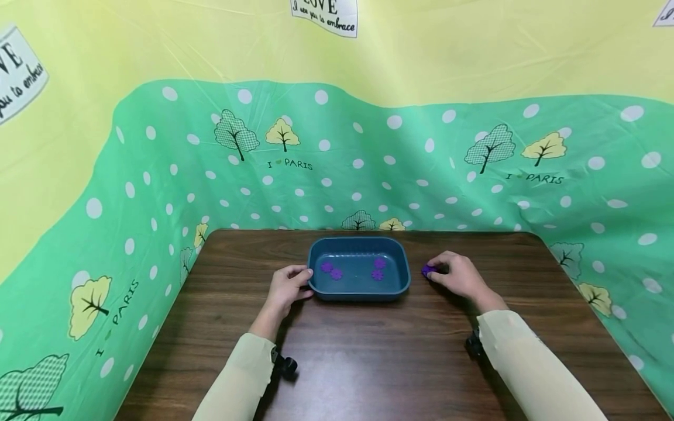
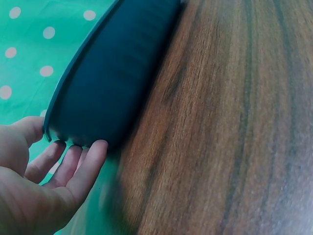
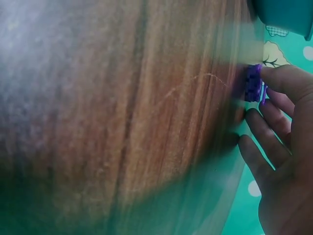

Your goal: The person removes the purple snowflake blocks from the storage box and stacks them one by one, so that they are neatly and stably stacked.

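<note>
A dark blue-green plastic basin (image 1: 360,297) stands on the table, with several flat purple flower-shaped pieces (image 1: 336,273) lying inside in two pairs. My left hand (image 1: 286,287) grips the basin's left end. Its thumb is at the rim, and in the left wrist view the other fingertips (image 2: 100,145) touch the outer wall (image 2: 107,83). Just right of the basin, my right hand (image 1: 460,276) pinches a small stack of purple flower-shaped pieces (image 3: 253,84) between thumb and fingers, close over the table. The right hand's lower fingers are spread below the stack.
The brown wood-grain table (image 1: 358,356) has its far edge just behind the basin. Green and yellow printed cloth (image 1: 337,169) hangs at the back and sides. A dark camera (image 1: 286,366) is strapped to the left wrist, another (image 1: 474,344) to the right.
</note>
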Available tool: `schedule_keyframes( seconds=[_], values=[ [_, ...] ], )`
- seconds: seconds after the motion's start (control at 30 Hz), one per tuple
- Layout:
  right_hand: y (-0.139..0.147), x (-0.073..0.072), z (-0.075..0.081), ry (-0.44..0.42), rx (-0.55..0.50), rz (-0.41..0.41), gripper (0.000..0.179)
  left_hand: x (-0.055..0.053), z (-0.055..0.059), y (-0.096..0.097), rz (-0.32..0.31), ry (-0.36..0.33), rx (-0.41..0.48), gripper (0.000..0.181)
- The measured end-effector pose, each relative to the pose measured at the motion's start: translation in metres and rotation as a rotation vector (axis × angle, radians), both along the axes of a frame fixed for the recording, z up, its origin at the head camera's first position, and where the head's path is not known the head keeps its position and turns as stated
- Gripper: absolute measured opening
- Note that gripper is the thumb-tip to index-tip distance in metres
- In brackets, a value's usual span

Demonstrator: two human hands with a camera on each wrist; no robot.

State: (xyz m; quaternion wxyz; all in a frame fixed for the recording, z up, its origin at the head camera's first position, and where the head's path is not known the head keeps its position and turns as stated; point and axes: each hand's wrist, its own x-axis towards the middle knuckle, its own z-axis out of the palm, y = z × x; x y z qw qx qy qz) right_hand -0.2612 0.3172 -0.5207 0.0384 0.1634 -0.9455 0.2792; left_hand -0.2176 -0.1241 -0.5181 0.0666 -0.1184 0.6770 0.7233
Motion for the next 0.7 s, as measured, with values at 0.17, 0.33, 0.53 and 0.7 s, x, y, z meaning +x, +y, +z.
schedule_keyframes(
  seconds=[0.17,0.33,0.53,0.7],
  values=[
    [-0.0008,0.0009,0.0003,-0.004,0.015,-0.003,0.023,0.0003,0.0003,-0.0003,-0.007,0.005,0.001,0.041],
    [-0.0018,0.0017,0.0012,-0.006,0.026,0.000,0.023,-0.0004,-0.0010,-0.0004,-0.003,0.000,-0.003,0.040],
    [-0.0025,0.0017,0.0016,-0.001,0.035,0.003,0.022,-0.0012,-0.0026,-0.0006,0.005,-0.004,-0.004,0.037],
    [-0.0025,0.0014,0.0014,-0.003,0.039,0.001,0.023,-0.0011,-0.0019,-0.0009,-0.005,-0.005,-0.003,0.038]
  ],
)
